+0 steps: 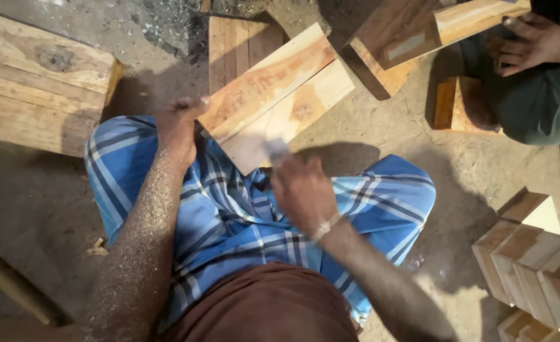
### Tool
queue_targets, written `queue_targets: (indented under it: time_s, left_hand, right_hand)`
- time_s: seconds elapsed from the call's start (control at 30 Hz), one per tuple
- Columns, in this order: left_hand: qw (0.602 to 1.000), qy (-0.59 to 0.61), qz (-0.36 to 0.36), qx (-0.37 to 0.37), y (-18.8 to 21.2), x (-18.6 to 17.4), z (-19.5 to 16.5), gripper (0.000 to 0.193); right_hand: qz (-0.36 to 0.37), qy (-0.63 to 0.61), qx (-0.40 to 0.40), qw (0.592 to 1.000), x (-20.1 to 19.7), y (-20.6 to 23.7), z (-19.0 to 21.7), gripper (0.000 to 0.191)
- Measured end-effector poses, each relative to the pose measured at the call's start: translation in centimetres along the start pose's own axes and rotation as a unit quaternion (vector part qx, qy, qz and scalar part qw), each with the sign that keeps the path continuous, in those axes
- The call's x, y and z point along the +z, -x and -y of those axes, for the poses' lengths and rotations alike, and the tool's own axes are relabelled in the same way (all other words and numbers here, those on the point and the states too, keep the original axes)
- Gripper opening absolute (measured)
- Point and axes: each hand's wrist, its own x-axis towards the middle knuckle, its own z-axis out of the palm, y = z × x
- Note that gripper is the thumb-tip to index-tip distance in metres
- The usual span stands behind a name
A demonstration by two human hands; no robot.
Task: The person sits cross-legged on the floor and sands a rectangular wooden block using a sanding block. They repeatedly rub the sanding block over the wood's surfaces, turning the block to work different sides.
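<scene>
left hand (177,130): grip closed on near-left edge of the pale rectangular wooden board (280,95), thumb on top, forearm dusted with sawdust
right hand (302,190): grip pinching a small grey blurred object (276,150), kind unclear, held at the board's near end
board: flat plank assembly, slanting from the lap far-right, near end over blue checked cloth (242,209)
floor (32,202): dusty concrete
left: light wooden pallet piece (36,85)
far right: another person's hand (533,43) on an angled wooden box (413,38)
near right: stack of small wooden blocks (533,272)
</scene>
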Motion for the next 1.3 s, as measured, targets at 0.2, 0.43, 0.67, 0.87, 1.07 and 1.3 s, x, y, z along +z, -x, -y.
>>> queue_targets:
  time_s: [0.2, 0.43, 0.67, 0.87, 1.07, 1.3]
  left_hand:
    - [0.999, 0.009, 0.043, 0.020, -0.9, -0.8, 0.8, 0.012]
    - [0.751, -0.571, 0.119, 0.308, 4.0, -0.6, 0.9, 0.036]
    - [0.835, -0.479, 0.180, 0.200, 6.7, 1.4, -0.6, 0.035]
    - [0.849, -0.463, 0.184, 0.175, 6.3, 1.3, -0.4, 0.037]
    - [0.850, -0.476, 0.167, 0.150, 6.5, 1.2, -0.3, 0.036]
    - [0.875, -0.428, 0.173, 0.147, 6.6, 1.6, -0.6, 0.037]
  right_hand:
    - [-0.137, -0.490, 0.226, 0.831, 1.0, 5.8, -6.2, 0.035]
    - [-0.162, -0.791, 0.321, 0.495, 6.9, 3.3, -6.9, 0.043]
    - [-0.228, -0.790, 0.284, 0.493, 8.6, -1.4, -6.1, 0.038]
    - [-0.145, -0.694, 0.407, 0.576, 9.0, 1.0, -4.4, 0.040]
    - [-0.272, -0.737, 0.334, 0.521, 10.4, -0.9, -6.3, 0.028]
    - [-0.188, -0.659, 0.393, 0.612, 9.2, 2.7, -4.0, 0.026]
